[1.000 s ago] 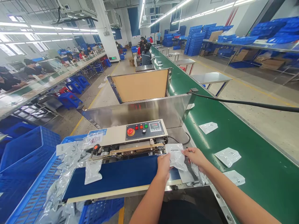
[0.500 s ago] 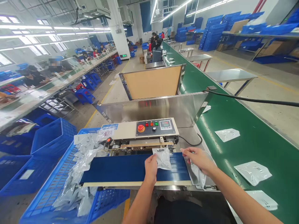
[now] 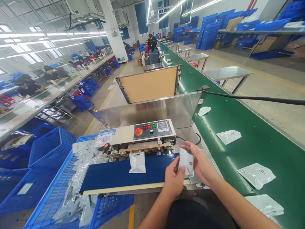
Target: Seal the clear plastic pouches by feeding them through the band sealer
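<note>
Pouch (image 3: 186, 162), foil, held upright between both hands above the right end of the blue belt (image 3: 128, 171). Left hand (image 3: 173, 178) pinches its lower left side, thumb on the face. Right hand (image 3: 201, 163) curls round the far side, fingers at the top edge, grip light but closed on it. Second pouch (image 3: 137, 162) lies flat on the belt just in front of the sealer head (image 3: 137, 149), apart from the hands. Behind: control panel (image 3: 154, 129), steel guard (image 3: 147, 111). Left of belt: blue crate (image 3: 111, 210) holding loose pouches (image 3: 76, 203). Right: green conveyor (image 3: 250, 149), more pouches (image 3: 228, 136) lying flat. Step reads as pouch handling at the belt; next move calls for laying this one flat, clear of the second.
</note>
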Motion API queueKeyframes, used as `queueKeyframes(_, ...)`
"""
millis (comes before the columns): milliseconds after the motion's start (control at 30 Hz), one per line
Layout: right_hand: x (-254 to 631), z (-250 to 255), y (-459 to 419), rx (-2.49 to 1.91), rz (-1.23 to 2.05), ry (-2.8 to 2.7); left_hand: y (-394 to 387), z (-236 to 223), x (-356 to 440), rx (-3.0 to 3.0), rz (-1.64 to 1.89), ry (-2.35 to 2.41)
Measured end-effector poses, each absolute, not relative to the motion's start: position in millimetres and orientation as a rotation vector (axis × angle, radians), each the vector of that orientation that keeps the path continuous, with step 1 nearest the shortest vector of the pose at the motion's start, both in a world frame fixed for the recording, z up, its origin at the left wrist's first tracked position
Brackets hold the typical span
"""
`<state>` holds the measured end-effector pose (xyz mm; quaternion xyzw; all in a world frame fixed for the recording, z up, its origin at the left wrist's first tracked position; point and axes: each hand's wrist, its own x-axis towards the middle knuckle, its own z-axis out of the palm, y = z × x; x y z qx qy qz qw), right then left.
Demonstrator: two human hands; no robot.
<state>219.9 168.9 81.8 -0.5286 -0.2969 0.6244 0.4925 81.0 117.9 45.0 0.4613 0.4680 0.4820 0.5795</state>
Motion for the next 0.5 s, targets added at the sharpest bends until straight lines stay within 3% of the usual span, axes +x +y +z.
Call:
queueKeyframes(167, 247, 64, 155, -1.334, 1.654, -0.968, 125, 40, 70, 0.979, 1.092, 1.076)
queueKeyframes(367, 256, 33, 147, -1.381, 1.323, -1.336, 130, 27, 79, 1.215, 1.12, 1.331)
queueKeyframes(500, 272, 6, 163, -1.526, 1.312, -1.163, 148, -1, 91, 0.675, 1.074, 1.43)
